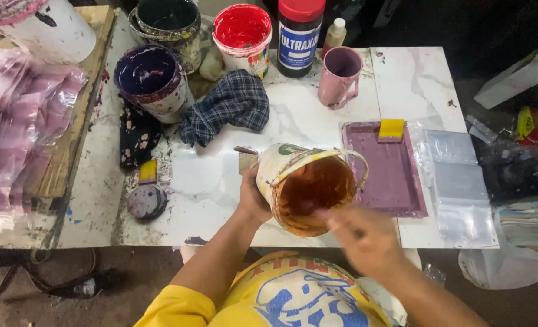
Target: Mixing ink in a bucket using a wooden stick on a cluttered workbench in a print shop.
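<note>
Hands first, left to right. Left hand (252,203) grips the back of a small paint bucket (308,188), fingers wrapped round its wall and holding it tipped toward the person so the mouth faces the camera. Bucket is off the tabletop, over the near edge of the white marble-look table (305,121), just left of the purple-stained printing frame (387,169). Right hand (366,239) is blurred at the bucket's lower rim; fingers look loosely curled, but can't tell if it holds a stick or scraper, or nothing.

Step, as a judgement: working the ink inside the tilted bucket, stirring or scraping it. Next move calls for a steady left grip and a kept tilt so nothing spills on the lap.

Bucket look: cream outside, smeared, thin wire-like handle looped over the top, inside coated orange-brown, glossy and wet, level low.

Around: purple-stained tub (151,79) far left, checked cloth (226,106), red tub (243,33), dark jar with red lid (299,36), pink mug (340,75), yellow squeegee (392,129) on the frame's top edge, clear plastic bags (459,181) at right.
</note>
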